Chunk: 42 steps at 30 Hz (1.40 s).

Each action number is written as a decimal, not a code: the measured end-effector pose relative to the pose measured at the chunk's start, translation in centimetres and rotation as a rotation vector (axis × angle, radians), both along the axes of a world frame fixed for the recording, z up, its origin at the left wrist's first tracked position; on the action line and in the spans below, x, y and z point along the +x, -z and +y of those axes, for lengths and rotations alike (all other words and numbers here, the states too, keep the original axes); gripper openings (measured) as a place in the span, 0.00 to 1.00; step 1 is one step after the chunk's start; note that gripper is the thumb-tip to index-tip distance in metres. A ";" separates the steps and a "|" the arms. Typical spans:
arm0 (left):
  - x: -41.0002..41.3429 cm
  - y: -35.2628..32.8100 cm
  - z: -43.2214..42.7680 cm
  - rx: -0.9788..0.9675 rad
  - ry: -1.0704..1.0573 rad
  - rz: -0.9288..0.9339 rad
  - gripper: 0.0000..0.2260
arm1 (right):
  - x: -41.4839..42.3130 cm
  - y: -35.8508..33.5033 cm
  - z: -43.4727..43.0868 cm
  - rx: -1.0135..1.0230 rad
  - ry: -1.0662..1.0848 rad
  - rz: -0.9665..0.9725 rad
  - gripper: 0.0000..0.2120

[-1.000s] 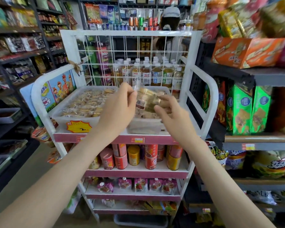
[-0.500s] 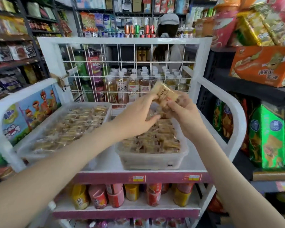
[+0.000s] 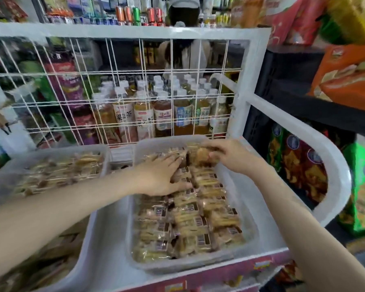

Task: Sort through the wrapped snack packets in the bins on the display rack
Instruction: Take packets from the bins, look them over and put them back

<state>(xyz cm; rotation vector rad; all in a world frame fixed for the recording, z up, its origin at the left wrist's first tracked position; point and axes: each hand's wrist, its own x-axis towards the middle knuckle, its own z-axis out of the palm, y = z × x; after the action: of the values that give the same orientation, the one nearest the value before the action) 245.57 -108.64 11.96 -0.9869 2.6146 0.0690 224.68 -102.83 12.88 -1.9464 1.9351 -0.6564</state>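
Snack packets [image 3: 190,226] fill two bins [image 3: 188,264]; left hand [image 3: 158,178] presses flat on them, right hand [image 3: 230,157] pinches one packet [image 3: 202,154].

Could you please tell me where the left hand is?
Head view: the left hand lies flat on packets in the far half of the right bin, beside the right hand.

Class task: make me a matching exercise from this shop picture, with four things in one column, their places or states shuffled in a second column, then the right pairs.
Column A
1. left hand
2. right hand
3. tea bottles
4. left bin

Column B
a. behind the wire grid
b. grips a packet at the far end of the right bin
c. lies flat on the packets in the right bin
d. left of the bin that both hands are in

Pairs: 1-c, 2-b, 3-a, 4-d
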 end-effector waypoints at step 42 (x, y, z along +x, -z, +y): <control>-0.5 -0.7 1.7 -0.177 0.084 0.180 0.35 | 2.4 -1.4 6.7 -0.871 0.167 0.153 0.09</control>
<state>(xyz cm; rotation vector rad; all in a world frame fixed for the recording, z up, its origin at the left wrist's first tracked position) 245.05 -106.98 12.63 -0.9676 2.8646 -0.1003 227.09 -96.16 14.32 -2.3462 2.1168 -1.6588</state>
